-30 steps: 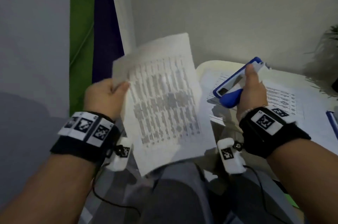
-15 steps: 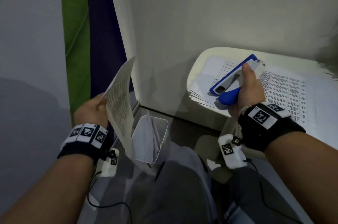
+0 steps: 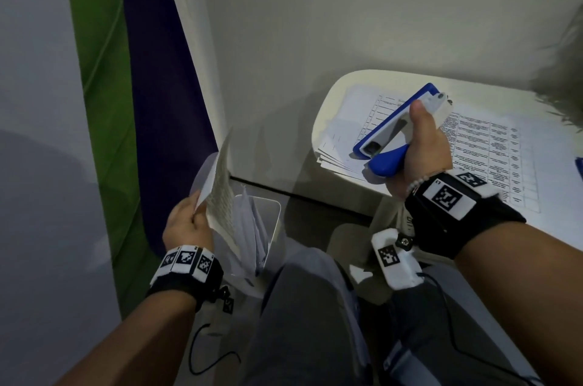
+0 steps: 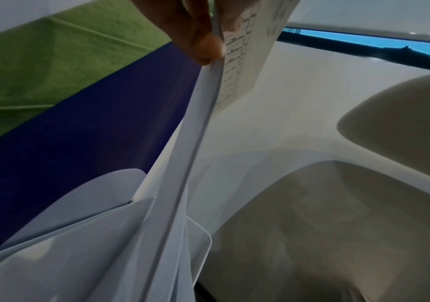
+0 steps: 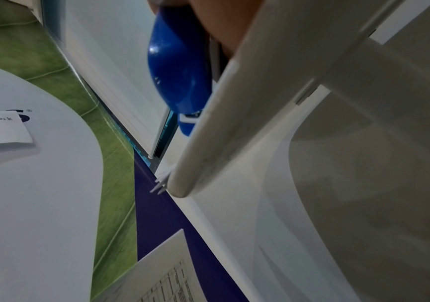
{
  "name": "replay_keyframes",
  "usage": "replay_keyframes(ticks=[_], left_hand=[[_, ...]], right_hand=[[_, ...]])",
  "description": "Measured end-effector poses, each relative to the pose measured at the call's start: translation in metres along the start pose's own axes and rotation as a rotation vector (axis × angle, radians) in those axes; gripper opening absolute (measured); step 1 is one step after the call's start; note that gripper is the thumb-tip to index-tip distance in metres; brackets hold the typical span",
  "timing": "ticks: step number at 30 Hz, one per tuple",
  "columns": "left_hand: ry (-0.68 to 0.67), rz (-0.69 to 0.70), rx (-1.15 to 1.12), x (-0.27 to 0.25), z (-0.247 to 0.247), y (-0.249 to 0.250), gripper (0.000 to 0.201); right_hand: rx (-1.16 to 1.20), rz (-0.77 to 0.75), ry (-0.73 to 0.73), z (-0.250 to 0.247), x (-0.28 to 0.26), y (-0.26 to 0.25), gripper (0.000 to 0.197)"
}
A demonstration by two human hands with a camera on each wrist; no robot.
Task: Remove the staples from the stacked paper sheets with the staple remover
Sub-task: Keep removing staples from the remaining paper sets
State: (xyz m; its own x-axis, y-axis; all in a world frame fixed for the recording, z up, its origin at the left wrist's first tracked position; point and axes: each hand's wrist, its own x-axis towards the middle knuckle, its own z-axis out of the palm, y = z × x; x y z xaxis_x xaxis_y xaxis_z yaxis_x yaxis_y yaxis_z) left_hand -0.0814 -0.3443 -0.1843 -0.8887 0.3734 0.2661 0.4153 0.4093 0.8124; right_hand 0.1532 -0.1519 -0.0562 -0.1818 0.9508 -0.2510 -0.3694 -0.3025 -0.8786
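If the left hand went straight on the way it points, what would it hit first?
Likely the white bin, which stands just beyond the sheet that the left hand pinches, though depth is unclear.

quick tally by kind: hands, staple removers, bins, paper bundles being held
hands: 2, left hand, right hand
staple remover: 1
bin: 1
held paper bundle: 1
total: 5

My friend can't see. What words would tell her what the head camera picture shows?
The left hand holds printed sheets edge-on over a white bin. The right hand grips a blue-and-white staple remover above stacked papers on a pale table.
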Motion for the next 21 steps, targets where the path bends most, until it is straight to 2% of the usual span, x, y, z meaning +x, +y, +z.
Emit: replay_keyframes(ticks=[3, 6, 8, 10, 11, 13, 15, 17, 19, 21], left_hand=[[-0.17, -0.05, 0.153, -0.002, 0.008, -0.008, 0.03], [-0.51, -0.195, 0.457, -0.003, 0.013, -0.024, 0.032], [-0.728, -0.287, 0.448, -0.008, 0.013, -0.027, 0.043], [-0.843, -0.326, 0.348, -0.013, 0.015, -0.018, 0.064], [-0.851, -0.291, 0.348, -0.014, 0.016, -0.009, 0.073], [-0.76, -0.161, 0.343, -0.015, 0.021, 0.015, 0.077], [-0.61, -0.067, 0.194, -0.016, 0.023, 0.049, 0.066], [-0.48, 0.06, 0.009, -0.018, 0.025, 0.089, 0.046], [-0.449, 0.186, -0.08, -0.02, 0.026, 0.13, 0.034], [-0.483, 0.268, -0.082, -0.02, 0.027, 0.165, 0.034]], right_hand=[[0.017, -0.001, 0.002, 0.0, 0.002, 0.001, 0.066], [0.011, 0.006, 0.002, 0.0, 0.004, 0.002, 0.067], [0.011, -0.003, 0.009, 0.0, 0.004, 0.002, 0.063], [0.011, -0.015, 0.0, -0.001, 0.004, 0.002, 0.057], [0.015, -0.018, -0.004, -0.001, 0.004, 0.002, 0.054], [0.029, -0.036, -0.009, -0.002, 0.003, 0.003, 0.048], [0.034, -0.037, -0.008, -0.002, 0.004, 0.003, 0.046], [0.018, -0.034, -0.008, -0.002, 0.003, 0.002, 0.047], [0.007, -0.027, 0.005, -0.002, 0.003, 0.002, 0.047], [-0.002, -0.011, 0.014, -0.002, 0.002, 0.001, 0.044]])
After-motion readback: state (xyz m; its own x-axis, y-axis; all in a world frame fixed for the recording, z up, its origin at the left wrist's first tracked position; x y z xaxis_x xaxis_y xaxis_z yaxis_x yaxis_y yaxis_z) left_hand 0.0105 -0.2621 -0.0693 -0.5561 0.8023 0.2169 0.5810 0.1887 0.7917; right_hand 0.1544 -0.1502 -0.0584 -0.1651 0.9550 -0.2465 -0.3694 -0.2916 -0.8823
